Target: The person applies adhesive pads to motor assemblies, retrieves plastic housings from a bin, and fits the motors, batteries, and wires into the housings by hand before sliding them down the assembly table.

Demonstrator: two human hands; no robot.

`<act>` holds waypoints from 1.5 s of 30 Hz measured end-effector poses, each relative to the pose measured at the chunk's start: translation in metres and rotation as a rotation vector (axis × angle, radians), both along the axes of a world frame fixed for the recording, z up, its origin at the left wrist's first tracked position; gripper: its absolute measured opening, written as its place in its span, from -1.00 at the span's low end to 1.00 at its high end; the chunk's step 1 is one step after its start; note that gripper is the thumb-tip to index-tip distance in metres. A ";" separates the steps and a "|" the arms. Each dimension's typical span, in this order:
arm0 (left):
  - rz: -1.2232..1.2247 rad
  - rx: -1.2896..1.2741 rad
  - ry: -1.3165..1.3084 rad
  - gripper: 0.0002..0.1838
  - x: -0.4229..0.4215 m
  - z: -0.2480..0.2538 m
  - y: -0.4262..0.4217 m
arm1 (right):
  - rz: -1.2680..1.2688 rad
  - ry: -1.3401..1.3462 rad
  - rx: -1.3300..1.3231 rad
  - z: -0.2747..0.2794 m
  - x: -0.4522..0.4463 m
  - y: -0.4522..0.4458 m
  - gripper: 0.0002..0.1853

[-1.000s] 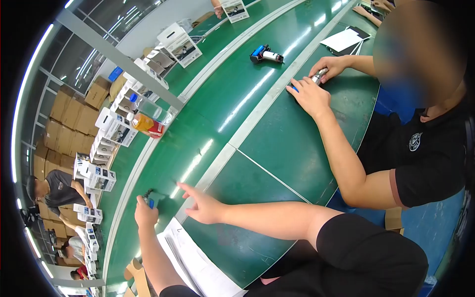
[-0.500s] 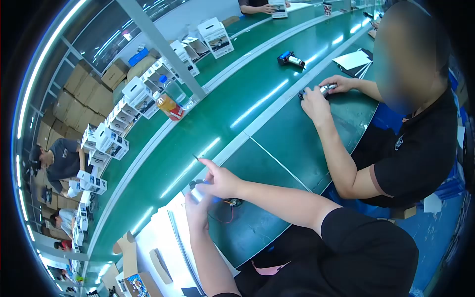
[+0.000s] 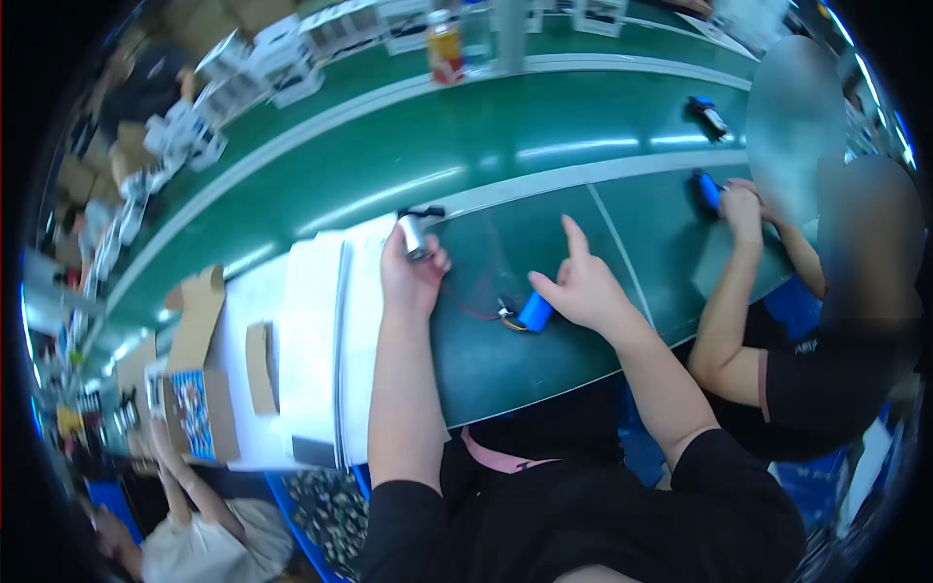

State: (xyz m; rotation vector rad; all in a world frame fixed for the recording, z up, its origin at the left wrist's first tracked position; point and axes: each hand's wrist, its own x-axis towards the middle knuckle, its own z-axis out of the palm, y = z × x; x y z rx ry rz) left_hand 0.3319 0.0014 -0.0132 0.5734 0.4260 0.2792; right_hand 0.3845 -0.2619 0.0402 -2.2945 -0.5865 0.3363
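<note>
Left hand: your left hand (image 3: 416, 277) is left of the frame's centre, with the fingers closed around a silver cylinder (image 3: 412, 236), which has a black part at its upper end.
Silver cylinder: its long axis stands almost vertical in the frame, the lower end leaning a little to the right.
Right hand: your right hand (image 3: 589, 293) is right of the centre, palm down, index finger stretched to the top of the frame and thumb spread away to the left. The other fingers are folded out of view, so I cannot tell if they grip something.
Blue cylinder: it (image 3: 535, 312) lies just below your right thumb, over the green surface (image 3: 525, 379). Its long axis slants from upper right to lower left. Your right hand is the nearer one; from your left hand, this cylinder is to the right and lower.
Wires: the coloured wires (image 3: 513, 325) come out near its lower left end, beside a small white connector. One thin reddish line goes left, but it is blurred, and I cannot tell where it ends.
Hard to see: your thumb meets the cylinder's upper end in the view; whether they touch is not clear.
</note>
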 end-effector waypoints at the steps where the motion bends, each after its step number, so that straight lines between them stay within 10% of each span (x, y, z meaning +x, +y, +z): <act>1: -0.001 0.015 -0.049 -0.62 -0.001 0.002 0.002 | 0.022 -0.052 -0.064 -0.012 -0.006 0.001 0.12; 5: 0.017 0.061 -0.074 -0.62 0.000 -0.003 0.005 | 0.033 -0.095 -0.252 -0.006 -0.020 0.004 0.00; 10: 0.020 0.117 -0.078 -0.61 0.005 0.000 -0.002 | 0.045 -0.600 0.320 -0.003 0.026 0.053 -0.51; 18: -0.085 0.217 -0.128 -0.67 0.002 -0.005 -0.007 | -0.032 0.565 0.970 -0.029 0.044 0.094 -0.66; 45: -0.111 0.349 0.013 -0.57 0.001 0.005 -0.036 | 0.100 0.797 0.899 -0.029 0.029 0.089 -0.90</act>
